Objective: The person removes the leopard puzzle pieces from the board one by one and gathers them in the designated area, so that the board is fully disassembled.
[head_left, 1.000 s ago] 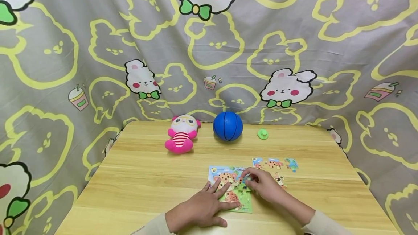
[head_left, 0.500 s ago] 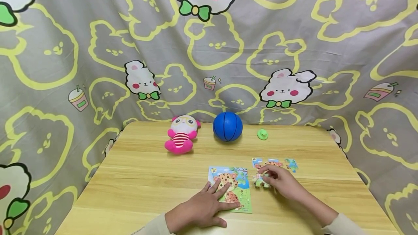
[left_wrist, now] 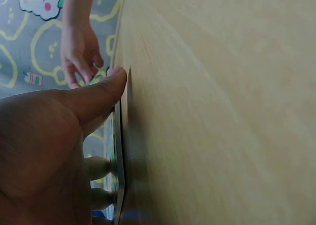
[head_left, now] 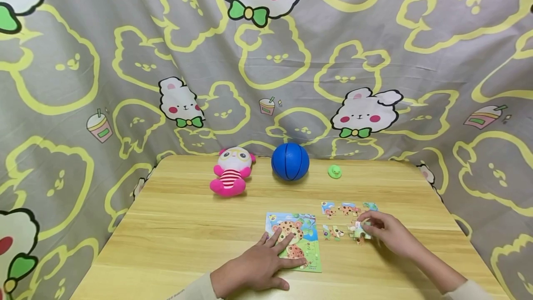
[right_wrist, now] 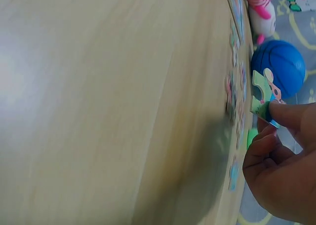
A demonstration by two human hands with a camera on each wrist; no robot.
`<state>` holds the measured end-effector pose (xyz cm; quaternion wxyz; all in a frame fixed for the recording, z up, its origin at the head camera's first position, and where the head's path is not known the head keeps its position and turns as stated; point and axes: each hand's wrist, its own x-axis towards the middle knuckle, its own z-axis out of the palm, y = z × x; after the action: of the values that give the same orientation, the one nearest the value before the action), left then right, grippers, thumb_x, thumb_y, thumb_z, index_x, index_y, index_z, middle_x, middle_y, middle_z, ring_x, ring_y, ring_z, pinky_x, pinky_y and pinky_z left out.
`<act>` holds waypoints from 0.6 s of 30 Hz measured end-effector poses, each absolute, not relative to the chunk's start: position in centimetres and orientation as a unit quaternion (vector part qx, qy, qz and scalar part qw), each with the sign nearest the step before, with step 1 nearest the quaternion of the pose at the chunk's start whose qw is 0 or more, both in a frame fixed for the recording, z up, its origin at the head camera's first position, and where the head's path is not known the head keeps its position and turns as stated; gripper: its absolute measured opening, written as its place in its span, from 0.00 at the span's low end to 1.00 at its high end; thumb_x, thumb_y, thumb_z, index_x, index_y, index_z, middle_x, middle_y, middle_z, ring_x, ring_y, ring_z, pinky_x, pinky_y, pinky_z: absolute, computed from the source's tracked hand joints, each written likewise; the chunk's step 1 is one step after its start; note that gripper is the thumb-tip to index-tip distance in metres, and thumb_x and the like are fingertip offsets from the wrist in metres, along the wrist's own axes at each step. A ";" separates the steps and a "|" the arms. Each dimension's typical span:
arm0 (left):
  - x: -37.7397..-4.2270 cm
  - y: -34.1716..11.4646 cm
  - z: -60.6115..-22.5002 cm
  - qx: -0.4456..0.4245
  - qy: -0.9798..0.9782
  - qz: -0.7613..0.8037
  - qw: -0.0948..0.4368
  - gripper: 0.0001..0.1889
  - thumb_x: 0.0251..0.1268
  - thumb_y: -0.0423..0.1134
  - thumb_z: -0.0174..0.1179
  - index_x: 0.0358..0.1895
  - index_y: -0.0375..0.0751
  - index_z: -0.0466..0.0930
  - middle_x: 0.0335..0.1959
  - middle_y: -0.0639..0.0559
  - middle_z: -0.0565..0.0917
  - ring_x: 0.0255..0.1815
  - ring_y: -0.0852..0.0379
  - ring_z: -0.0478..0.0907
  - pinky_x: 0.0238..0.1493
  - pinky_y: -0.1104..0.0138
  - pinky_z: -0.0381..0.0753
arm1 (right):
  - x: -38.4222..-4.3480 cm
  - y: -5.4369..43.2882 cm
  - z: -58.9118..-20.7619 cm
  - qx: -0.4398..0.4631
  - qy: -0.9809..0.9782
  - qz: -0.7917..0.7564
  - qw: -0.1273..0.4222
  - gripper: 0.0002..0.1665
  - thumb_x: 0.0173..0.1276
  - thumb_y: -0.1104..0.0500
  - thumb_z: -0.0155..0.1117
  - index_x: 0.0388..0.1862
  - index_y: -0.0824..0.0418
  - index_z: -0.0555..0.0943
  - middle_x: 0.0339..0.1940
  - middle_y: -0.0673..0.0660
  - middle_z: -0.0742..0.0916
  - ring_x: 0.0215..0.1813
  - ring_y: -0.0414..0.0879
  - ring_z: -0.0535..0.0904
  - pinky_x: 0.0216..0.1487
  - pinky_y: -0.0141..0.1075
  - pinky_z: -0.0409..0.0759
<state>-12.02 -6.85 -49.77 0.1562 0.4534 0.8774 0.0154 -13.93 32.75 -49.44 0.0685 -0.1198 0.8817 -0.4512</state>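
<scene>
My left hand (head_left: 260, 264) lies with fingers spread across the leopard puzzle board (head_left: 310, 233), pressing it to the table. In the left wrist view its thumb (left_wrist: 101, 94) reaches past the board's edge. To the right of the board, my right hand (head_left: 389, 231) pinches a green jigsaw piece (right_wrist: 260, 89) between thumb and fingertips, raised above the tabletop. Loose jigsaw pieces (head_left: 333, 232) lie about it in two rows. In the head view the held piece overlaps another piece lying in the nearer row.
Toward the back of the wooden table (head_left: 187, 235) are a pink panda plush (head_left: 232, 172), a blue ball (head_left: 290, 161) and a small green duck toy (head_left: 335, 171). A patterned grey curtain (head_left: 270, 73) hangs behind and at both sides.
My right hand has carried the jigsaw piece rightward, from over the board to above the loose pieces. The left hand has stayed in place on the board.
</scene>
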 end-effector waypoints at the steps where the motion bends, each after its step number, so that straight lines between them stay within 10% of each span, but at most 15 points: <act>1: -12.0 -6.8 -49.8 0.453 0.878 0.015 0.156 0.37 0.69 0.70 0.52 0.78 0.87 0.46 0.86 0.46 0.47 0.84 0.33 0.45 0.74 0.37 0.61 | -13.9 33.1 -49.5 -0.122 0.881 -0.451 0.067 0.12 0.77 0.60 0.63 0.56 0.61 0.82 0.26 0.52 0.76 0.24 0.40 0.70 0.25 0.33 0.73; 18: -12.1 -6.8 -49.7 0.452 0.878 0.021 0.159 0.37 0.69 0.70 0.53 0.78 0.87 0.47 0.86 0.47 0.47 0.84 0.33 0.44 0.74 0.37 0.61 | -13.9 36.7 -50.6 -0.104 0.901 -0.417 0.062 0.12 0.76 0.63 0.62 0.56 0.61 0.83 0.26 0.53 0.76 0.24 0.41 0.70 0.26 0.34 0.72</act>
<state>-12.07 -6.85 -49.75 0.1591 0.4515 0.8777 0.0208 -13.86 36.68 -50.55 0.0620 -0.1036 0.9010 -0.4166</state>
